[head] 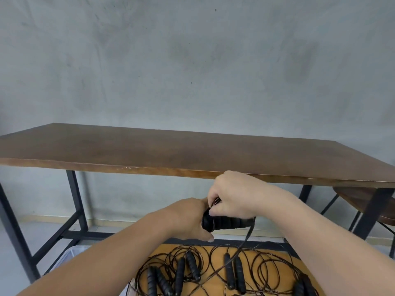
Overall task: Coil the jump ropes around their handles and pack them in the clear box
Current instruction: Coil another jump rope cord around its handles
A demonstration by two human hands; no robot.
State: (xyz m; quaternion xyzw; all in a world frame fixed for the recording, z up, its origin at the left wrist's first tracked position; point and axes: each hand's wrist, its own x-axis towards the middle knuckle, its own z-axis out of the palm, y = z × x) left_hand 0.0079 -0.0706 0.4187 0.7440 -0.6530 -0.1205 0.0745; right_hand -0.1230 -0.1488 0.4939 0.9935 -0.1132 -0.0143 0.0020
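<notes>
Black handles point(226, 222) lie level, left to right; left hand point(190, 218) grips one end, partly hidden; right hand point(233, 199) pinches rope point(248, 236).

My hands work in open air just in front of the long wooden table point(192, 150), whose front edge sits right behind my right hand point(233, 197). Below my left hand point(188, 218), tangled loose ropes point(213, 272) and their black handles cover the small wooden surface point(215, 283). A clear box point(70, 253) sits low to my left. A stool point(363, 201) stands under the table on my right.
</notes>
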